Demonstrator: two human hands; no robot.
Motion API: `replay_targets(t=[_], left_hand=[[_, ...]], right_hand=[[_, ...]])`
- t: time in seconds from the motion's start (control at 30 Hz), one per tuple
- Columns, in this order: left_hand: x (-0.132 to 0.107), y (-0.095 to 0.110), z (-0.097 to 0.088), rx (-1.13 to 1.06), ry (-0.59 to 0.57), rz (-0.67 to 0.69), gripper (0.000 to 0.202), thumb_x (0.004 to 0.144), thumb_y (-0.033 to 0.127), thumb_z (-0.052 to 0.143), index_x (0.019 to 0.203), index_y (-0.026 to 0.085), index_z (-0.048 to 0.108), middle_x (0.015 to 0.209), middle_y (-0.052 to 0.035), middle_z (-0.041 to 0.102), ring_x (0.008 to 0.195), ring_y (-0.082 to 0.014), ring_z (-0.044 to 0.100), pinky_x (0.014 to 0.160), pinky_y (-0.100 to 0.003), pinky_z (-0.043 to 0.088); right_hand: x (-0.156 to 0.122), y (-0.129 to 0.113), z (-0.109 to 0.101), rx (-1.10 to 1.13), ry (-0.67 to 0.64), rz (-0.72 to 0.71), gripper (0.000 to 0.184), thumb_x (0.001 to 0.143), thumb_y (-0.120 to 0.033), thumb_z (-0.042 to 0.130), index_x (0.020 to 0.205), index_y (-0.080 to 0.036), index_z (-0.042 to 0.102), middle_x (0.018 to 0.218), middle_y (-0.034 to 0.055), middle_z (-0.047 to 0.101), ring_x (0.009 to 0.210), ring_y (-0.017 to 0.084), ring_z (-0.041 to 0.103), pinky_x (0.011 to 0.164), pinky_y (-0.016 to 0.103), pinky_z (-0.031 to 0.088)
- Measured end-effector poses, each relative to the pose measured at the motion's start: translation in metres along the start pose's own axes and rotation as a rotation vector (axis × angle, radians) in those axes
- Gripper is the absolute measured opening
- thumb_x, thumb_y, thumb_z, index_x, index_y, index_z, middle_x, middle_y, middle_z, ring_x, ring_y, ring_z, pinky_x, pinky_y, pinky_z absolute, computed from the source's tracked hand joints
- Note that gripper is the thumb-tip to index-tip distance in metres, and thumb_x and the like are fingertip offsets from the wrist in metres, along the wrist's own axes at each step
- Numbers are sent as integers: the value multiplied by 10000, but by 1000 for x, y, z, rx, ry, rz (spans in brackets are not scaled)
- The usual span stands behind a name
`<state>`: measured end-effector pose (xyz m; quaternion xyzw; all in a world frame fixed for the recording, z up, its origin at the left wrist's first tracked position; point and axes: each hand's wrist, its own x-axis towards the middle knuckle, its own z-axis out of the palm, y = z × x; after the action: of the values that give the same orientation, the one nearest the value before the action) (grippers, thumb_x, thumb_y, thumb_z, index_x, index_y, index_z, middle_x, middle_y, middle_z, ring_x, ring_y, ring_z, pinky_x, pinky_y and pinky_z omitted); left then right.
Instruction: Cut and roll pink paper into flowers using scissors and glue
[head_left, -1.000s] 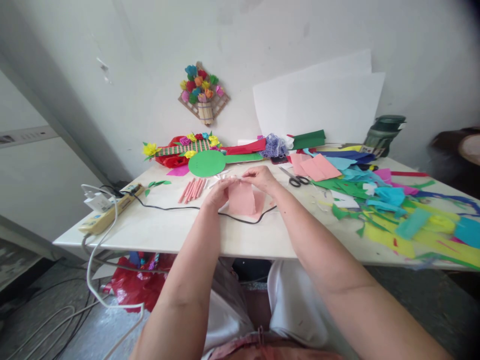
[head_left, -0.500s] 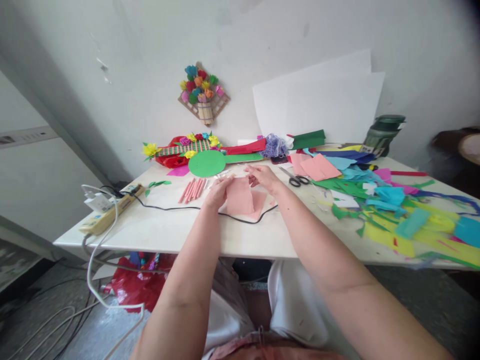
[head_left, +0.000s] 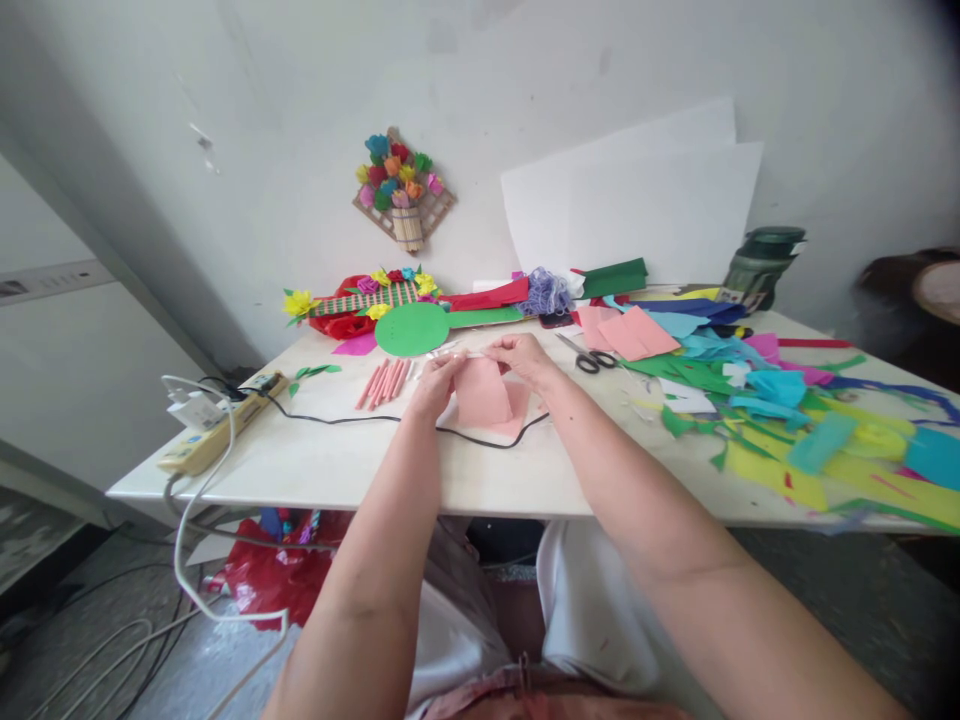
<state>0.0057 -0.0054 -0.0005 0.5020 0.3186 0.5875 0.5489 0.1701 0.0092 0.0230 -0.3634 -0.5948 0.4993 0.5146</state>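
My left hand (head_left: pixel 439 383) and my right hand (head_left: pixel 520 360) are both closed on the top edge of a piece of pink crepe paper (head_left: pixel 482 394), one at each end. The paper hangs down between them. Along that edge a thin white strip or stick shows between the fingers, too small to make out fully. Beneath the held piece, another pink sheet (head_left: pixel 517 402) lies on the white table. Several rolled pink paper sticks (head_left: pixel 382 383) lie left of my left hand. Black-handled scissors (head_left: pixel 587 357) rest to the right of my right hand.
A black cord (head_left: pixel 337 417) runs from the power strip (head_left: pixel 225 422) under my wrists. A green paper disc (head_left: pixel 411 329) lies behind my hands. Coloured paper scraps (head_left: pixel 772 400) and a dark green bottle (head_left: pixel 761 268) occupy the right side. Pink sheets (head_left: pixel 639 333) lie beyond the scissors.
My right hand's fingers have closed in along the paper's top edge. The hanging paper's lower right corner has shifted slightly right and looks more curved. My left hand has barely moved.
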Motion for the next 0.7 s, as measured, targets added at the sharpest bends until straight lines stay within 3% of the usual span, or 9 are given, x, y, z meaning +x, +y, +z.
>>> replay_targets(t=[0.37, 0.7], left_hand=[[0, 2, -1, -20, 26, 28, 266, 544, 298, 803, 725, 129, 706, 593, -7, 623, 519, -81, 525, 510, -210, 374], [2, 0, -3, 12, 2, 47, 250, 573, 295, 786, 741, 126, 712, 607, -21, 628, 555, -95, 541, 529, -216, 396]], right_hand=[[0, 1, 0, -39, -20, -29, 231, 592, -331, 728, 593, -141, 597, 493, -36, 524, 452, 75, 472, 471, 222, 408], [-3, -5, 1, 50, -5, 26, 97, 614, -174, 692, 693, -138, 649, 605, -16, 612, 527, 78, 517, 529, 214, 429]])
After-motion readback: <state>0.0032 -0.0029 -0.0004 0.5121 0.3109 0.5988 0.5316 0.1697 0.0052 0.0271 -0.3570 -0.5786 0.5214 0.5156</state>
